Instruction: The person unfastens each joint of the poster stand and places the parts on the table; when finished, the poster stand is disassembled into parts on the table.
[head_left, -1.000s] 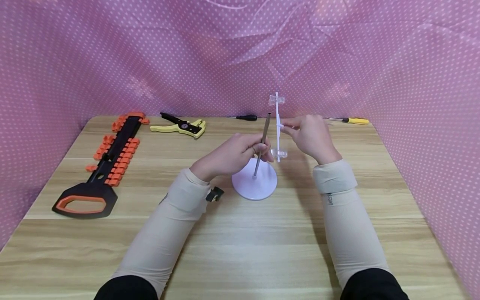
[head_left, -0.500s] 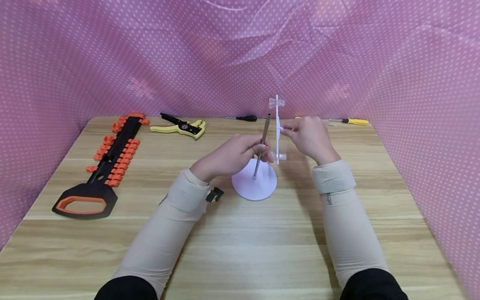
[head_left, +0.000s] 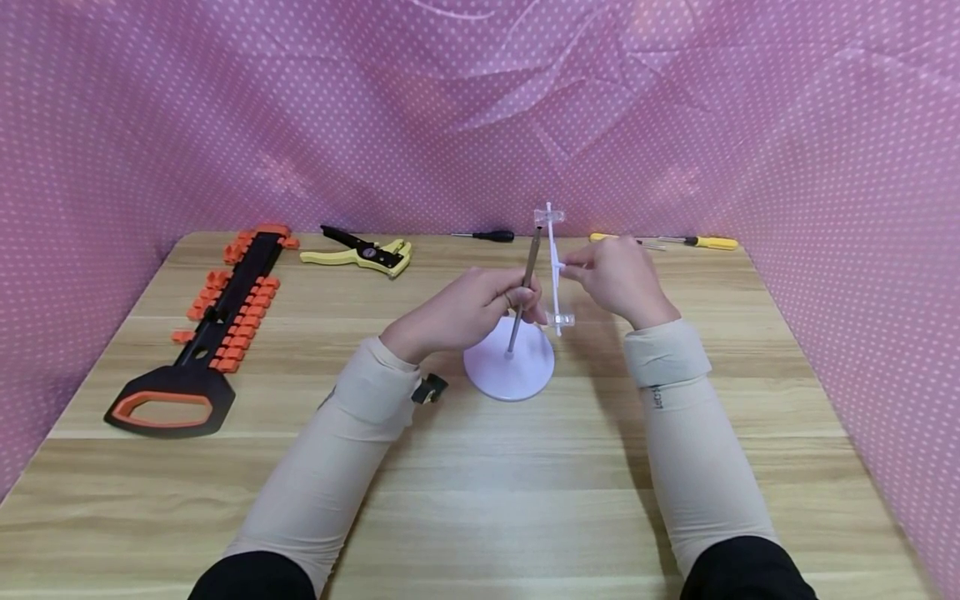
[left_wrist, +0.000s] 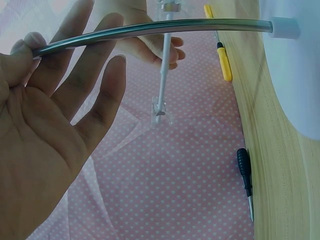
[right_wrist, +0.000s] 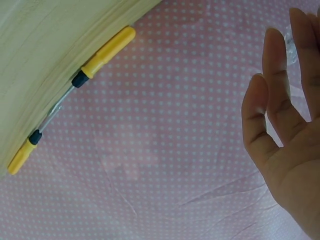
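Observation:
A metal rod (head_left: 533, 250) rises from a round white base (head_left: 510, 383) on the table. My left hand (head_left: 480, 310) holds it, pinching the rod near its top in the left wrist view, the other fingers extended. To the right, my right hand (head_left: 621, 279) pinches the short middle stub of a thin white plastic bar (head_left: 555, 287). Clear clips sit near its two ends, a far clip (head_left: 553, 217) and a near clip (head_left: 562, 320). The bar appears apart from the rod's tip. The right wrist view hides the pinch itself.
A black rack with orange clips (head_left: 217, 312) lies at the left. Yellow-and-black wire strippers (head_left: 367, 254), a black screwdriver (head_left: 493, 237) and two yellow-handled screwdrivers (head_left: 712, 242) lie along the back edge. A pink dotted cloth (head_left: 420, 108) hangs around the table.
My right hand has come down slightly towards me with the white bar. The bar's far end has tilted left, towards the rod's tip. My left hand and the stand have stayed put.

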